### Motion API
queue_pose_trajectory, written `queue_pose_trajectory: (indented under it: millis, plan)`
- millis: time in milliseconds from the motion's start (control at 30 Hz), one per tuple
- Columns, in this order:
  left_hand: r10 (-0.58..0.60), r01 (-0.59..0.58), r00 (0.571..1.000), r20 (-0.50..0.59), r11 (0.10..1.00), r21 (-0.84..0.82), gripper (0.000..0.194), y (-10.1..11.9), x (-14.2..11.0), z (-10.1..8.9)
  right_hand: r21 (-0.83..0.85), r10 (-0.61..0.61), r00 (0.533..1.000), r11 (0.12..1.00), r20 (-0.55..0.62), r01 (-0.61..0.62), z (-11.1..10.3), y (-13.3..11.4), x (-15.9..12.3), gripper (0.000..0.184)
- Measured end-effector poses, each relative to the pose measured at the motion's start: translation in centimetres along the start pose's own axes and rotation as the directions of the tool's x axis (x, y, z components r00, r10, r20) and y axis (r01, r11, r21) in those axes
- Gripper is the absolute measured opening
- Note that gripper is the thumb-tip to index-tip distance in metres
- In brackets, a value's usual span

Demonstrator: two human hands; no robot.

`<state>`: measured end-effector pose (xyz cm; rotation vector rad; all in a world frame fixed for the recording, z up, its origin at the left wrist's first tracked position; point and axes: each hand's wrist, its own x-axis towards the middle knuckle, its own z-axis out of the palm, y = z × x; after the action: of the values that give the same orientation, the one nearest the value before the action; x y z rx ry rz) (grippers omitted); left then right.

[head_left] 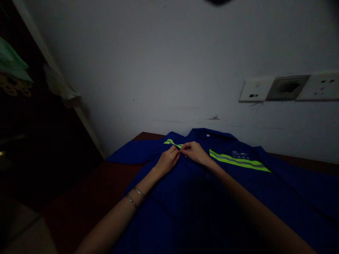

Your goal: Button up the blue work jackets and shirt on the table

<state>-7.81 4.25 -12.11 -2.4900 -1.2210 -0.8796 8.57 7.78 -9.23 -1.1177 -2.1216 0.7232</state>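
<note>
A blue work jacket (164, 190) with yellow-green reflective stripes lies spread on a dark reddish table, its collar toward the wall. My left hand (168, 160) is closed on the jacket's front near the chest stripe, fingertips pinched together. Meeting it from the right, my right hand (194, 151) also pinches the cloth there, and the fingertips of both hands touch or nearly touch. Whether a button or only fabric is between them is too dark and small to tell. Pale printing (241, 155) shows above the right-hand stripe.
Behind the table (79, 187) rises a grey-white wall (159, 70) with scuff marks. Wall sockets (256, 90) sit at the right. On the left is a dark doorway or cabinet, with a light green cloth (12, 60) hanging there. Floor tiles (23, 225) show at lower left.
</note>
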Motion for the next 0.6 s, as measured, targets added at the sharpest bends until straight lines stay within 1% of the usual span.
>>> queue_pose_trajectory:
  millis: [67,167,233,300,400,600]
  plan:
    - [0.019,-0.019,1.000,0.011,0.999,0.034,0.016,0.0,-0.1,0.1,-0.109,-0.040,0.999,0.993,-0.015,0.038,-0.2,-0.2,-0.1,0.016]
    - [0.036,-0.037,0.999,0.021,0.998,0.059,0.017,0.1,-0.1,0.2,-0.321,-0.125,0.992,0.940,-0.013,0.114,-0.7,-0.6,-0.6,0.015]
    - [0.038,-0.038,0.999,0.005,0.998,0.051,0.017,0.1,-0.2,0.2,-0.419,-0.122,0.992,0.900,0.032,0.124,-1.2,-0.9,-1.0,0.018]
    - [0.035,-0.034,0.999,-0.021,0.999,0.027,0.017,0.1,-0.2,0.2,-0.482,-0.111,0.992,0.868,0.056,0.124,-1.5,-1.3,-1.3,0.019]
    - [0.025,-0.026,0.998,-0.055,0.999,-0.018,0.016,0.0,-0.3,0.2,-0.500,-0.128,0.991,0.856,0.039,0.130,-1.7,-1.6,-1.5,0.017]
    - [0.022,-0.030,0.993,-0.114,0.997,-0.067,0.016,-0.1,-0.4,0.3,-0.410,-0.140,0.989,0.905,-0.044,0.109,-1.2,-1.2,-1.1,0.016]
